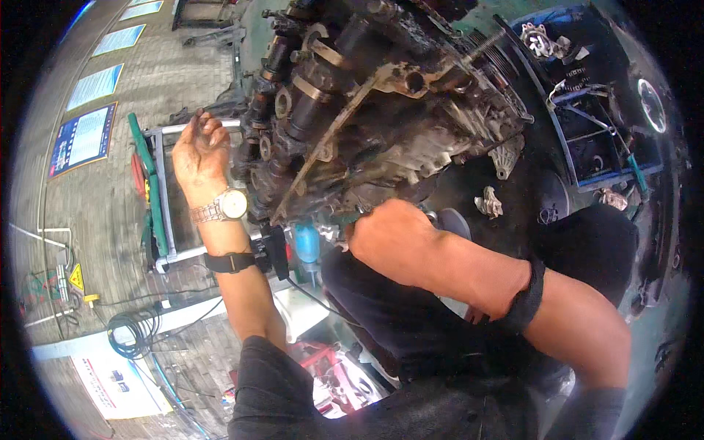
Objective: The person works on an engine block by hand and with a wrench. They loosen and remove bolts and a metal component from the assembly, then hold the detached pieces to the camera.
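My left hand (202, 152) is hovering half-open, seemingly empty, beside the greasy, blackened metal engine (396, 125), perhaps for balance. My right hand (392, 238) is hiding its fingers; its grip I cannot tell.

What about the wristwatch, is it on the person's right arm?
No, the metal-banded wristwatch is on the left arm, while the right arm wears a black band.
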{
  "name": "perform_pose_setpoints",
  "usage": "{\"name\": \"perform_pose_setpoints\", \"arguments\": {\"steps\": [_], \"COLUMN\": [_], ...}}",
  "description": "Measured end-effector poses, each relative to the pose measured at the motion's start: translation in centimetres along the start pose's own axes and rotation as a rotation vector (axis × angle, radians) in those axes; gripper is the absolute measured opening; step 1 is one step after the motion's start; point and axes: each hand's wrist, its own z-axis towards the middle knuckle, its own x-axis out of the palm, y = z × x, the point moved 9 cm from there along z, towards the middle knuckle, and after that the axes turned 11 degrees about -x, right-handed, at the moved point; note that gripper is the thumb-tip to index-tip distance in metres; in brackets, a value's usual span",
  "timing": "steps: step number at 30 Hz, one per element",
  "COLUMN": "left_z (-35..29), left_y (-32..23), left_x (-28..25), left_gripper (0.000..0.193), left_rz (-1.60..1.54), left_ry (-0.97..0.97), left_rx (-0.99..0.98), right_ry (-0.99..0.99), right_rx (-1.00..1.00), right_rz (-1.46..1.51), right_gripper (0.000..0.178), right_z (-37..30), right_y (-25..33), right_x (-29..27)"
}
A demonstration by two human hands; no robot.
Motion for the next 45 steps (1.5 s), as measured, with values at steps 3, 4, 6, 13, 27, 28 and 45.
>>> {"name": "perform_pose_setpoints", "arguments": {"steps": [3, 4, 6, 13, 27, 28, 45], "left_z": [-0.3, -0.1, -0.4, -0.3, -0.1, -0.1, -4.3], "left_y": [1.2, 1.4, 1.7, 2.7, 5.2, 5.2, 3.6], "left_x": [1.5, 1.7, 2.3, 3.3, 5.6, 5.6, 6.5], "left_gripper": [0.014, 0.014, 0.014, 0.019, 0.059, 0.060, 0.031], "left_rz": [0.078, 0.147, 0.143, 0.198, 0.187, 0.180, 0.171], "left_ry": [0.107, 0.072, 0.084, 0.028, 0.161, 0.161, 0.203], "left_rx": [-0.054, -0.053, -0.042, -0.044, -0.211, -0.206, 0.052], "right_ry": [-0.038, -0.054, -0.073, -0.021, -0.047, -0.037, 0.069], "right_rx": [-0.019, -0.011, 0.004, 0.014, -0.010, -0.007, 0.016], "right_rz": [-0.008, -0.003, 0.000, -0.023, -0.029, -0.033, 0.034], "right_gripper": [0.012, 0.012, 0.012, 0.011, 0.014, 0.015, 0.013], "right_z": [0.0, 0.0, 0.2, 0.1, 0.2, 0.2, 0.0], "right_y": [0.0, -0.1, -0.2, -0.1, 0.1, 0.1, -0.1], "right_x": [0.3, 0.3, 0.4, 0.6, 0.3, 0.3, 0.5]}}
